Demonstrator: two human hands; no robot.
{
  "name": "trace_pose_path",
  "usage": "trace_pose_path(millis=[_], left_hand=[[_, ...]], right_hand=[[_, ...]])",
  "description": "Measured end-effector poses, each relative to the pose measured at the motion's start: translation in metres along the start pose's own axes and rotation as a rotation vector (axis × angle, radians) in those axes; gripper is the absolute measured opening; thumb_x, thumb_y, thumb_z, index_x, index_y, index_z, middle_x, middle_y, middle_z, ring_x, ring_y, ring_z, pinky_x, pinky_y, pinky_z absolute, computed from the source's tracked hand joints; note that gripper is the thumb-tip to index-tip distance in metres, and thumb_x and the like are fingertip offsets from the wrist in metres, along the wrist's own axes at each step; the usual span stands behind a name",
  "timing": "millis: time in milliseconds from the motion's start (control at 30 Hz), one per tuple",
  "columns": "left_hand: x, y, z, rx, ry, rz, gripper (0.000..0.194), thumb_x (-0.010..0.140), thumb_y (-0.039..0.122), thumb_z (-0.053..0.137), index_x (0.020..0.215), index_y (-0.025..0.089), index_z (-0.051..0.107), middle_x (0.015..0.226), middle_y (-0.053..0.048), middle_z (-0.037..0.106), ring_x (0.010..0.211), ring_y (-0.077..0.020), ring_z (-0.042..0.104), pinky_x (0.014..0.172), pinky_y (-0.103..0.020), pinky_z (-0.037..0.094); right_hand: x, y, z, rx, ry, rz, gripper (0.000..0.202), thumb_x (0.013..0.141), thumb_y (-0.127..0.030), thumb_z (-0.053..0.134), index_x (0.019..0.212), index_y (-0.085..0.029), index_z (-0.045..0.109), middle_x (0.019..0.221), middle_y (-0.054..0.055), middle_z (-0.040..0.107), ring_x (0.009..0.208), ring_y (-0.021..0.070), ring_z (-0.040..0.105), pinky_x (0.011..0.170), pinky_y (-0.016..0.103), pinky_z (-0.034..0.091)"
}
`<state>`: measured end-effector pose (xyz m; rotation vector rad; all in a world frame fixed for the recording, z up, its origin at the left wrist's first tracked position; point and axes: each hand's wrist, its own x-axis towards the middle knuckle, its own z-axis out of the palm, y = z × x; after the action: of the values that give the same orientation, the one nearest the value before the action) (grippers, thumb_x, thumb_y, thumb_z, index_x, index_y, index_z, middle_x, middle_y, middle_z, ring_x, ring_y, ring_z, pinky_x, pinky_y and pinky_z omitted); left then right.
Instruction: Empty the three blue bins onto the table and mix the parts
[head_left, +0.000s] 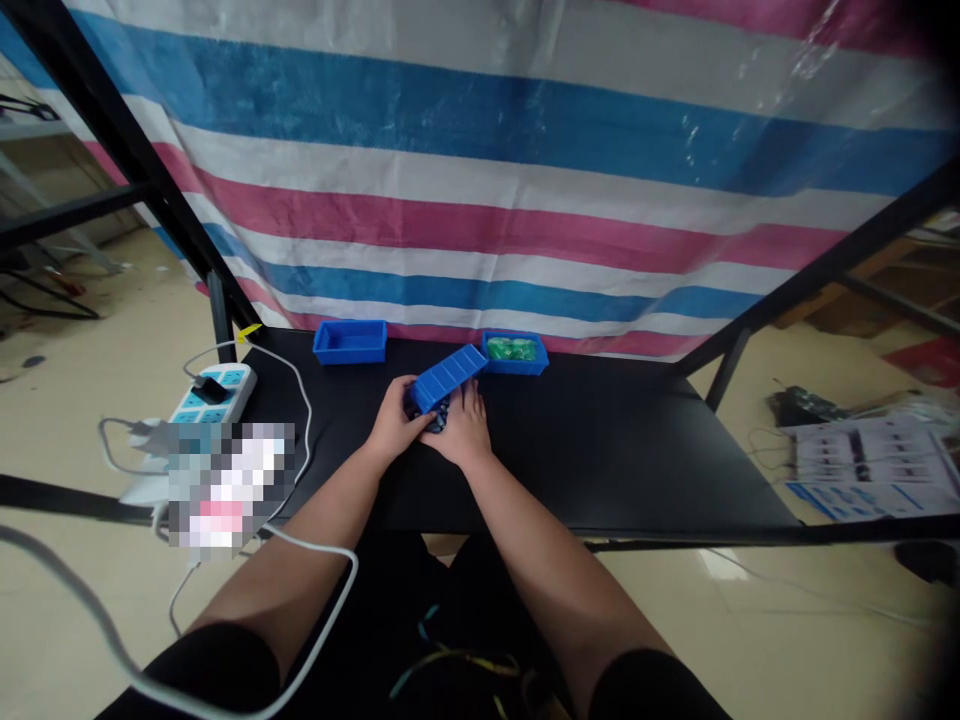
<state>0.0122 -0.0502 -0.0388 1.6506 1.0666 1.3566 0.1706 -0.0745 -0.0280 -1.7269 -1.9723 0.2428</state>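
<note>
- Two bare hands, mine, close in around a tilted blue bin (pixel 450 378) over the black tabletop (pixel 600 450), its ribbed face showing.
- My left hand (pixel 394 428) curls at the bin's lower end, thumb apart from the fingers, the bin seemingly gripped between them.
- My right hand (pixel 466 430) lies along the bin's near side, fingers partly spread; whether they grip or merely steady it, I cannot tell.
- Small dark pieces (pixel 439 416) show just below the bin, between my hands.
- Careful handling, I judge, means a firm left grip, a low, even tilt and right fingers cupped close, so no piece strays.
- Just beside the bin's raised end, a box of green packets (pixel 512 349) deserves clearance; another blue box (pixel 351 354) stands beyond the bin, leftward.
</note>
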Motion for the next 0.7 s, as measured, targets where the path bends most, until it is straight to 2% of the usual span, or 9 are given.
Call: trace_pose_path(millis=[133, 300, 533, 700], left_hand=[[0.0, 0.0012, -0.0011, -0.051, -0.002, -0.007, 0.062, 0.074, 0.026, 0.08, 0.126, 0.025, 0.045, 0.122, -0.008, 0.057, 0.112, -0.0252, 0.063, 0.096, -0.044, 0.055], [0.002, -0.0049, -0.0016, -0.12, 0.04, -0.061, 0.068, 0.071, 0.028, 0.084, 0.125, 0.025, 0.042, 0.127, -0.009, 0.055, 0.108, -0.0239, 0.065, 0.097, -0.045, 0.054], [0.0055, -0.0069, -0.0028, -0.157, 0.141, -0.049, 0.07, 0.07, 0.029, 0.084, 0.122, 0.025, 0.038, 0.122, -0.008, 0.056, 0.106, -0.0217, 0.066, 0.098, -0.044, 0.053], [0.0066, -0.0071, -0.0023, -0.161, 0.111, -0.058, 0.07, 0.071, 0.03, 0.084, 0.123, 0.026, 0.037, 0.124, -0.009, 0.055, 0.106, -0.0215, 0.066, 0.098, -0.045, 0.053]], right_hand=[[0.0006, 0.0, 0.0004, 0.002, 0.003, 0.007, 0.126, 0.061, -0.06, 0.081, 0.156, -0.005, 0.02, 0.164, 0.027, 0.012, 0.153, 0.042, 0.01, 0.123, 0.056, 0.018], [0.0009, 0.0006, 0.0005, -0.01, 0.013, 0.001, 0.13, 0.061, -0.064, 0.081, 0.158, -0.006, 0.017, 0.164, 0.027, 0.013, 0.153, 0.0421, 0.011, 0.123, 0.056, 0.019], [-0.0003, 0.0008, 0.002, -0.011, 0.044, -0.01, 0.119, 0.06, -0.069, 0.079, 0.154, -0.012, 0.033, 0.163, 0.021, 0.021, 0.152, 0.043, 0.013, 0.122, 0.058, 0.02], [-0.0006, 0.0013, 0.0013, -0.005, 0.071, -0.027, 0.12, 0.06, -0.07, 0.079, 0.153, -0.01, 0.034, 0.161, 0.023, 0.026, 0.152, 0.0413, 0.015, 0.123, 0.057, 0.019]])
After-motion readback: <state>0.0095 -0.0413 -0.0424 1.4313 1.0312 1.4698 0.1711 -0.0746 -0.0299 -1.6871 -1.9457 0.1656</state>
